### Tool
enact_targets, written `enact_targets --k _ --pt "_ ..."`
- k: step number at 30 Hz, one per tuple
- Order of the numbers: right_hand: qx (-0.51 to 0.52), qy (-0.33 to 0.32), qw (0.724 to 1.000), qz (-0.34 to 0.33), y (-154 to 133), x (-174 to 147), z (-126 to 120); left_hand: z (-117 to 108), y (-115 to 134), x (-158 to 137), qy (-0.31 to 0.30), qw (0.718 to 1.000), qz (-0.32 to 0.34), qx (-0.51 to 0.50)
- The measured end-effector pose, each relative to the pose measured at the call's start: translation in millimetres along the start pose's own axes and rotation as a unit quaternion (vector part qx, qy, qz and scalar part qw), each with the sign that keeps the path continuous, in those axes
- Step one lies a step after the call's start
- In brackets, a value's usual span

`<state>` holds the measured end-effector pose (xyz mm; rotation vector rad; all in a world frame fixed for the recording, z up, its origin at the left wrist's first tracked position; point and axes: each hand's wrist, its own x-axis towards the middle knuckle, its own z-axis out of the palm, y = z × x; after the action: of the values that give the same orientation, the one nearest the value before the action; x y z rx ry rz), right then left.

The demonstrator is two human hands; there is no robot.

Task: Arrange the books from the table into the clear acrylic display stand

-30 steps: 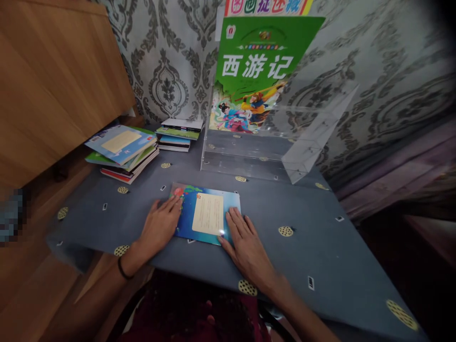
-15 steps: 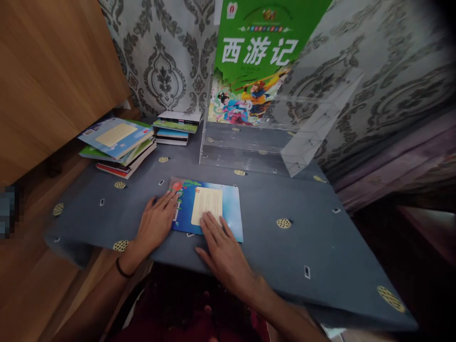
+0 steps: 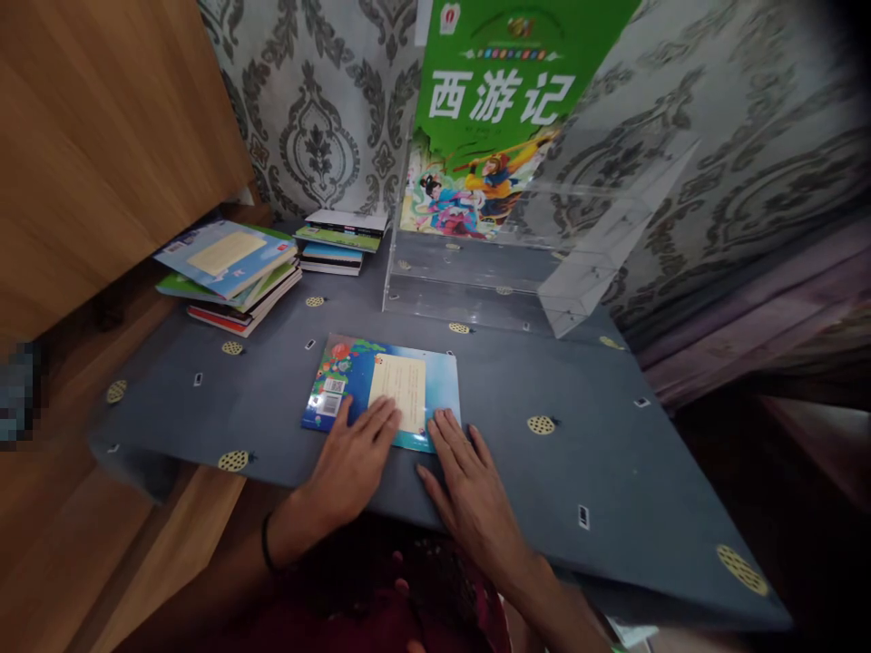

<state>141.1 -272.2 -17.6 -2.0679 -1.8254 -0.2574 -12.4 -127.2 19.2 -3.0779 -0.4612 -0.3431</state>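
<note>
A thin blue book (image 3: 444, 385) lies flat near the table's front edge. Its upper face carries a cream text panel, a barcode and coloured drawings at the left. Across its lower middle edge rests my left hand (image 3: 358, 449), fingers stretched out over the panel's lower left corner. My right hand (image 3: 473, 485) lies at the book's lower right corner, fingertips on the cover and fingers extended. Neither hand grips anything. Behind the book stands a clear acrylic tiered rack (image 3: 469, 295), with a green book (image 3: 504, 95) upright at its back left.
At the left is an uneven stack of books (image 3: 228, 268), with a smaller book stack (image 3: 340, 240) beside it near the wall. A blue-grey patterned cloth (image 3: 517, 481) covers the table. A wooden cabinet (image 3: 109, 136) borders the left side, and patterned wallpaper (image 3: 319, 127) rises behind.
My left hand has slid right from the book's left edge to its lower middle. My right hand has moved right to the lower right corner. The barcode is now uncovered.
</note>
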Motion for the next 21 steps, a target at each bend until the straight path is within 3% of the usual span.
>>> enact_targets --k 7,15,21 --pt "0.008 -0.016 1.000 0.017 -5 5 -4 -3 -54 -36 0.033 0.993 -0.104 0.047" --pt "0.088 -0.105 0.987 -0.089 -62 46 -6 -2 -54 -38 0.038 0.993 -0.110 0.006" --pt "0.070 -0.074 0.993 -0.064 -38 21 -7 -4 -59 -38 0.034 0.994 -0.102 0.018"
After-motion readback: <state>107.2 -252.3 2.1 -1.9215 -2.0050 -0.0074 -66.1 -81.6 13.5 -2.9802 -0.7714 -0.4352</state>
